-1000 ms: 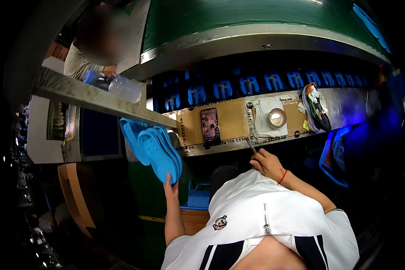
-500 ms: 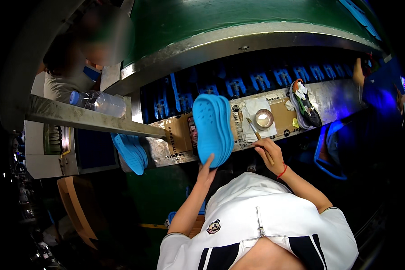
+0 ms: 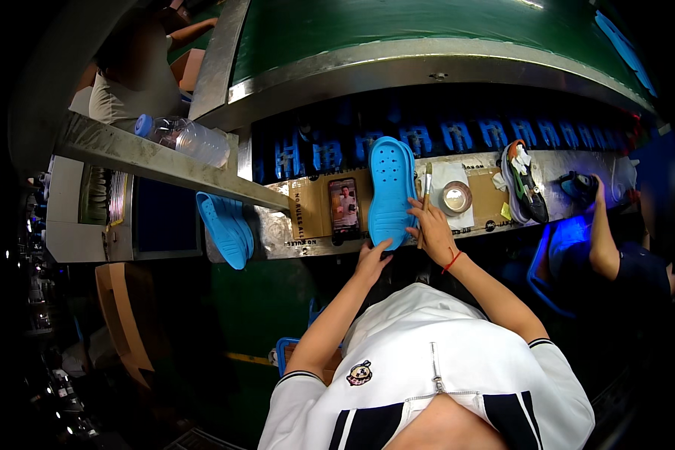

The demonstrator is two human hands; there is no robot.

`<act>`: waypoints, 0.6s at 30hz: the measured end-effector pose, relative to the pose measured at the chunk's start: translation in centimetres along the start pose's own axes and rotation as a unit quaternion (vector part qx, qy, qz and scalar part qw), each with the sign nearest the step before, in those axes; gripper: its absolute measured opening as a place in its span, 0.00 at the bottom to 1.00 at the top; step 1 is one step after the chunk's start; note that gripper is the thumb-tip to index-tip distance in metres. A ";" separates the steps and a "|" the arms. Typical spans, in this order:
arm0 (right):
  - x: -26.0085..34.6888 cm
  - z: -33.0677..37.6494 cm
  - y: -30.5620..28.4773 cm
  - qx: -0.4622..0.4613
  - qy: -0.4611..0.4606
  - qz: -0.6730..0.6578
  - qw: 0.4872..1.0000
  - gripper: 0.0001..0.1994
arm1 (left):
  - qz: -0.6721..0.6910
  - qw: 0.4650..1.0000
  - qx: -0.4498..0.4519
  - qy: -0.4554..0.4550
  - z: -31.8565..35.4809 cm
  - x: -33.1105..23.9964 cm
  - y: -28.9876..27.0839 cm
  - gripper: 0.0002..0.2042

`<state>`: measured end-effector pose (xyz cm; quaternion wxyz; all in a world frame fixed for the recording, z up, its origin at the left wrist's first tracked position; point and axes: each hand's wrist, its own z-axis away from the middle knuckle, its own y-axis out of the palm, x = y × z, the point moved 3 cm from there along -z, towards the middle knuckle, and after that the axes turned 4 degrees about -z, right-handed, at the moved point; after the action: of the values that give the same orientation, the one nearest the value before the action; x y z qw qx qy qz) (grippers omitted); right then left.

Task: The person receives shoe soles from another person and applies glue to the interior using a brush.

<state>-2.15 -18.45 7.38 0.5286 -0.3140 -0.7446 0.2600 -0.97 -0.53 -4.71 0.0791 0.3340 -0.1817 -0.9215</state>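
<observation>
A stack of light blue shoe soles (image 3: 391, 187), with small holes in the front half, lies toe-away over the near bench. At its heel end my left hand (image 3: 370, 262) grips the edge with thumb and fingers. My right hand (image 3: 433, 231) holds a paintbrush (image 3: 427, 186) upright, bristles pointing away, while its fingertips touch the right side of the soles. Just right of the brush, a round tub (image 3: 457, 197) of pale content sits on white cloth. To the left, a phone (image 3: 344, 206) with a lit screen lies on cardboard (image 3: 313, 202).
More blue soles (image 3: 225, 229) lie at the bench's left end, beside a metal bar (image 3: 180, 165). A plastic bottle (image 3: 184, 140) rests behind the bar. A multicoloured shoe (image 3: 523, 182) stands to the right. Another person's arm (image 3: 601, 232) reaches in at far right; blue racks line the back.
The raised stack of blue soles has come down and right onto the bench, uncovering the phone. My right hand has moved left and up with the brush, to the soles' side.
</observation>
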 end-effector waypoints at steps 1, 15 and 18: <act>0.0 0.0 0.1 -0.005 -0.007 0.011 1.000 0.19 | -0.014 0.999 -0.042 0.008 0.9 -0.1 -1.5 0.22; 1.6 2.6 -3.3 -0.004 0.018 -0.056 0.998 0.22 | 0.236 0.878 -0.380 0.171 0.5 -15.0 -34.8 0.43; 2.3 3.2 -4.2 -0.004 0.023 -0.030 0.999 0.22 | 0.253 0.904 -0.326 0.112 0.4 -15.9 -35.5 0.41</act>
<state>-6.60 -19.75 10.88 0.5518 -0.2995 -0.7422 0.2344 10.05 36.56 -8.92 0.4338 0.3330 0.0605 -0.8350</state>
